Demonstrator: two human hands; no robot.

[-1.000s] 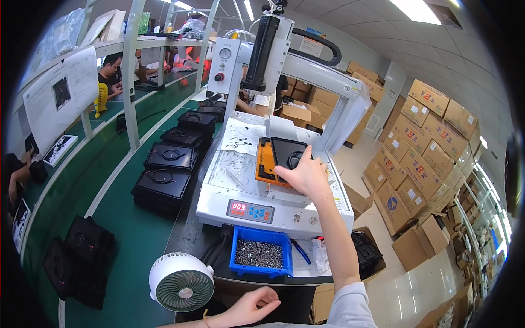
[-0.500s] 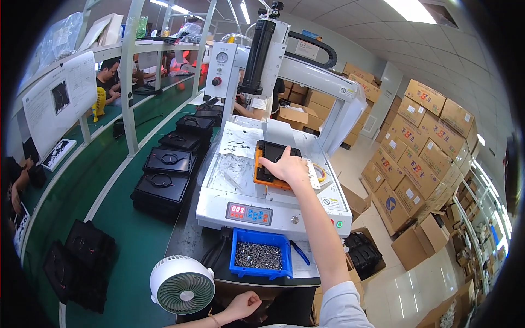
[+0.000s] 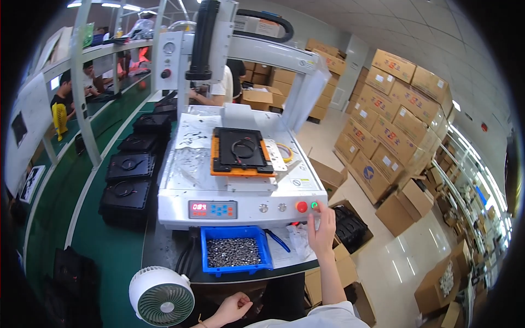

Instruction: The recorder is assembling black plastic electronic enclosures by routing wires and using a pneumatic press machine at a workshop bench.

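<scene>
My right hand (image 3: 322, 230) is raised at the front right of a white benchtop machine, its fingertips at a lit green button (image 3: 314, 205). Its fingers are extended and nothing shows in them. Beside that button is a red one (image 3: 301, 207). On the machine's bed, a black panel (image 3: 232, 158) with a coiled black cable (image 3: 244, 147) lies in an orange fixture (image 3: 240, 173). Low at the front, over my lap, my left hand (image 3: 234, 307) is loosely curled with nothing visible in it. A blue bin (image 3: 236, 269) of small metal screws stands under the machine's front panel (image 3: 251, 213).
A white fan (image 3: 164, 298) stands left of my lap. Blue-handled pliers (image 3: 278, 240) lie beside the bin. Black cases (image 3: 124, 194) line the green bench (image 3: 87, 240) on the left. Stacked cartons (image 3: 383, 120) rise at the right. Other people work behind the shelving and the machine.
My right hand has left the black panel and moved down and right to the green button. The coiled cable is now uncovered. My left hand stays low, and the view has shifted right.
</scene>
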